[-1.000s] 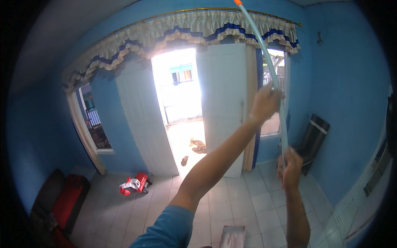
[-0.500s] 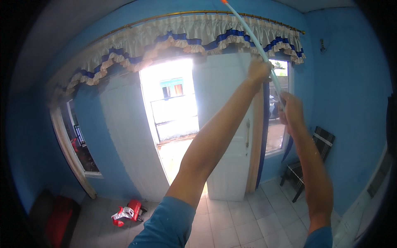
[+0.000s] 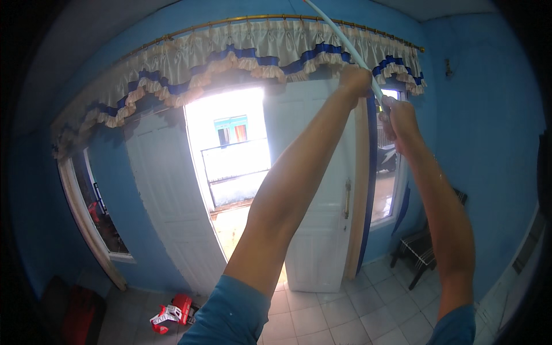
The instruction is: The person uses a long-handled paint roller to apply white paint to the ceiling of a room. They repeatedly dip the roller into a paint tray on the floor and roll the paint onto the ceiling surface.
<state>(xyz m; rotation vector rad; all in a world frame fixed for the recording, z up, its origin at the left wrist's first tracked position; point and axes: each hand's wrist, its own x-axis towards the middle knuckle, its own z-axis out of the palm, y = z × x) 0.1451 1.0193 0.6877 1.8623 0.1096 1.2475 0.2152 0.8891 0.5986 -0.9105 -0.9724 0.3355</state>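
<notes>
Both my arms reach up and away. A long, thin pale-blue pole (image 3: 344,41) runs from between my hands up and left to the top edge of the picture, where its tip is mostly cut off. My left hand (image 3: 355,81) is closed around it. Just below and to the right, my right hand (image 3: 398,123) grips its lower part. Behind the pole hangs a cream ruffled valance (image 3: 190,63) with a blue band, strung on a gold curtain rod (image 3: 241,19). I cannot tell whether the pole touches the valance or the rod.
A white double door (image 3: 310,172) stands partly open onto a bright yard. Windows flank it, the right window (image 3: 385,167) beside a dark chair (image 3: 418,247). On the tiled floor (image 3: 322,316) lies a red-and-white toy (image 3: 174,313), with a red-and-black seat (image 3: 83,313) at the far left.
My right hand has moved up the pole, closer to my left hand. The pole's orange tip has slid almost out of the top edge. The whole view has shifted slightly.
</notes>
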